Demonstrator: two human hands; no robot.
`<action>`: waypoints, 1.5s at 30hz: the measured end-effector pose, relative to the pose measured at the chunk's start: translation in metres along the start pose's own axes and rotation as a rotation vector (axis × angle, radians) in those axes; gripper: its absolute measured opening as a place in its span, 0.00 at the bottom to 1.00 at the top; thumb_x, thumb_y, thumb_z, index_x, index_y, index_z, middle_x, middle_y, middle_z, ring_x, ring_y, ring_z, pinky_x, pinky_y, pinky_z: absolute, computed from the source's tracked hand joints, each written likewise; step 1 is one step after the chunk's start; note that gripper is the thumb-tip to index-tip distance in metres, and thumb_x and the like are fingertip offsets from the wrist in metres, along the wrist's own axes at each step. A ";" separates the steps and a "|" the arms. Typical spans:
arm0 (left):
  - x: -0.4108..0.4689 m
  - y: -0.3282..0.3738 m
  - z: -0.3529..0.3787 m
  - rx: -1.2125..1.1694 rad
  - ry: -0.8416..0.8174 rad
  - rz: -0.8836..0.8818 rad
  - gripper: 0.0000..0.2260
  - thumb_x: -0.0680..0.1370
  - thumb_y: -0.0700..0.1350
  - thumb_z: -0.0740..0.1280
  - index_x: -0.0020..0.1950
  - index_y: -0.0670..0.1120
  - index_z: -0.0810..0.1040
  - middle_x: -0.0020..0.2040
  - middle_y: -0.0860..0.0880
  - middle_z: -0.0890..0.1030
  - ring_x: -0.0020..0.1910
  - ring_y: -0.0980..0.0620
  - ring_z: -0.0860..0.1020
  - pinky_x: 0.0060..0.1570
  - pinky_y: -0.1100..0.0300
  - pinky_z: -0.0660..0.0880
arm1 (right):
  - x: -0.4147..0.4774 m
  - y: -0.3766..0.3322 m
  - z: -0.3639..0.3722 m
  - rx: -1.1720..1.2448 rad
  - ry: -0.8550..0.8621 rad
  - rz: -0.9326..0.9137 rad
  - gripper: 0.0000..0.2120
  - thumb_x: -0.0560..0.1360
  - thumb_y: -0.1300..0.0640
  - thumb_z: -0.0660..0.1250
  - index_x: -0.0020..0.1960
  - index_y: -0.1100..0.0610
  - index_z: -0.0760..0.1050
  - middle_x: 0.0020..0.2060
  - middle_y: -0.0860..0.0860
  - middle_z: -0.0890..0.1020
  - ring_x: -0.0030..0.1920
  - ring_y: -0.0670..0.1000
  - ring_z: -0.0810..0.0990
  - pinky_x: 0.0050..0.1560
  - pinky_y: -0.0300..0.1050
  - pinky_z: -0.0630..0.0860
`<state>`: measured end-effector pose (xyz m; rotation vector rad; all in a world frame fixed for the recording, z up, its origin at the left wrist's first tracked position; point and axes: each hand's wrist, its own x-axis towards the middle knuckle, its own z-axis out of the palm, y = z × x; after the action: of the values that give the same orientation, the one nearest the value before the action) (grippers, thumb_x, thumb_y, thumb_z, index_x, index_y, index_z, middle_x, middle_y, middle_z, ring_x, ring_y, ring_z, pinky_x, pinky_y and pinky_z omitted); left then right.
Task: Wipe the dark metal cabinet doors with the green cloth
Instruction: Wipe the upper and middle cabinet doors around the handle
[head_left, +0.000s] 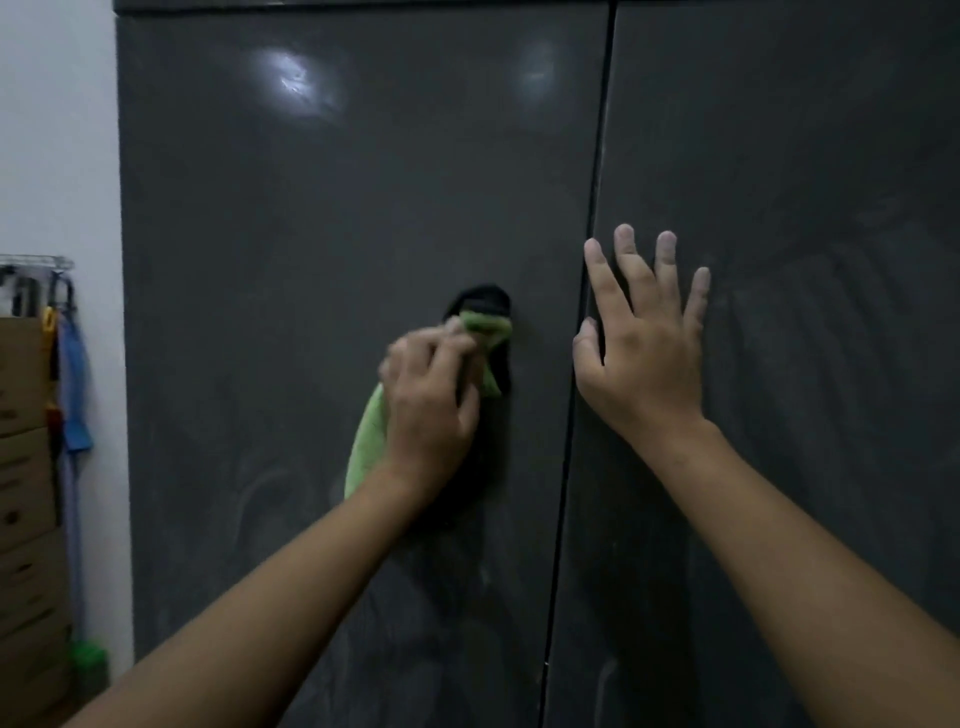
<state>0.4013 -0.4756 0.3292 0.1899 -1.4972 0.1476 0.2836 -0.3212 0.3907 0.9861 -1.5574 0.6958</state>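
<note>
Two bare forearms come up from the bottom of the view, one from seven o'clock and one from five o'clock. The left hand (431, 395) sits just below centre with its fingers curled tight round the green cloth (366, 452), bunching it. One wad of cloth pokes out past the knuckles at one o'clock of the hand, and a longer tail hangs out under the wrist toward seven o'clock. The wad is pushed against the black handle recess (485, 301) on the left cabinet door (311, 208), so cloth and door are touching right there.

At three o'clock of that hand, the right hand (644, 353) is wide open and holds nothing. Its fingers (631, 260) are straight, spread and pointing to twelve, the palm laid against the right cabinet door (805, 156). Its thumb lies at the dark seam (597, 208) between the two doors.

Both doors are dark grey and closed. There are pale dusty streaks on the right one out at three o'clock, faint swirls on the left one low at seven, and two soft light glares (296, 83) up at eleven and twelve.

Far out at nine o'clock there is a white wall (57, 130), a wire rack (36, 262) with a blue item (75, 395) hanging from it, and stacked cardboard boxes (26, 467) beneath.
</note>
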 end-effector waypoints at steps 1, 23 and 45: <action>-0.010 0.003 0.003 -0.009 -0.022 0.087 0.09 0.76 0.42 0.65 0.54 0.43 0.81 0.54 0.42 0.79 0.53 0.44 0.71 0.52 0.49 0.68 | 0.000 -0.002 0.001 0.009 0.005 0.003 0.33 0.75 0.53 0.58 0.80 0.53 0.58 0.79 0.53 0.59 0.80 0.60 0.48 0.77 0.67 0.44; 0.099 0.029 0.019 -0.346 -0.187 0.296 0.11 0.77 0.45 0.68 0.57 0.45 0.84 0.50 0.47 0.82 0.51 0.46 0.78 0.49 0.48 0.77 | -0.001 -0.021 -0.018 0.132 0.041 0.028 0.29 0.68 0.48 0.62 0.65 0.60 0.70 0.64 0.57 0.73 0.68 0.57 0.69 0.70 0.62 0.65; 0.021 -0.193 -0.136 -0.048 -0.396 -0.198 0.27 0.74 0.47 0.62 0.74 0.51 0.66 0.75 0.41 0.62 0.75 0.40 0.56 0.72 0.34 0.53 | -0.072 -0.188 0.084 -0.130 -0.035 -0.345 0.25 0.77 0.52 0.67 0.73 0.55 0.71 0.76 0.52 0.67 0.78 0.56 0.60 0.71 0.71 0.59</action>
<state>0.5769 -0.6352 0.3347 0.3426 -1.8623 -0.0912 0.4100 -0.4666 0.2886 1.1369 -1.3964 0.3337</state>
